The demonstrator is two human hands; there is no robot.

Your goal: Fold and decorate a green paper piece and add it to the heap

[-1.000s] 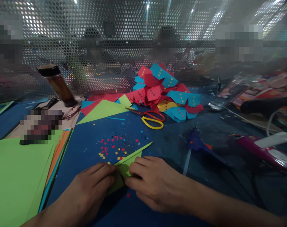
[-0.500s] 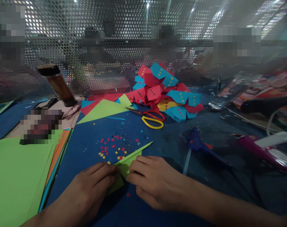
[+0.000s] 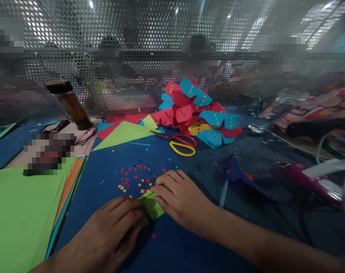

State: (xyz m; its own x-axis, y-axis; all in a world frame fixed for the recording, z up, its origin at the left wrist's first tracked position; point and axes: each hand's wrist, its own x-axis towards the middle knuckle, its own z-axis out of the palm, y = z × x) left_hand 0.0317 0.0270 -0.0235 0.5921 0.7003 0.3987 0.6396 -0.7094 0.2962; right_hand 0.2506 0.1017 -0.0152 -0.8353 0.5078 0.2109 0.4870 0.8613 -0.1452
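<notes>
A small piece of folded green paper (image 3: 153, 206) lies on the blue table between my hands, its right part mostly covered by my fingers. My left hand (image 3: 111, 223) is closed on the paper's left end, thumb tucked underneath out of sight. My right hand (image 3: 183, 203) presses its bent fingers together over the paper's right side and upper folded edge. Tiny red, yellow and blue paper squares (image 3: 136, 177) are scattered just beyond. Scissors (image 3: 182, 145) with red and yellow handles rest farther back.
A pile of red, blue and yellow folded paper shapes (image 3: 186, 110) stands at the back, near a perforated screen (image 3: 144, 76). Green sheets (image 3: 19, 212) are stacked at left, a dark-lidded bottle (image 3: 70, 106) behind them. A blue glue gun (image 3: 240, 176) and a magenta device (image 3: 311, 180) lie at right.
My right hand has shifted up and onto the paper's folded edge, covering the strip's pointed right end that showed before. My left hand stays nearly in place on the paper.
</notes>
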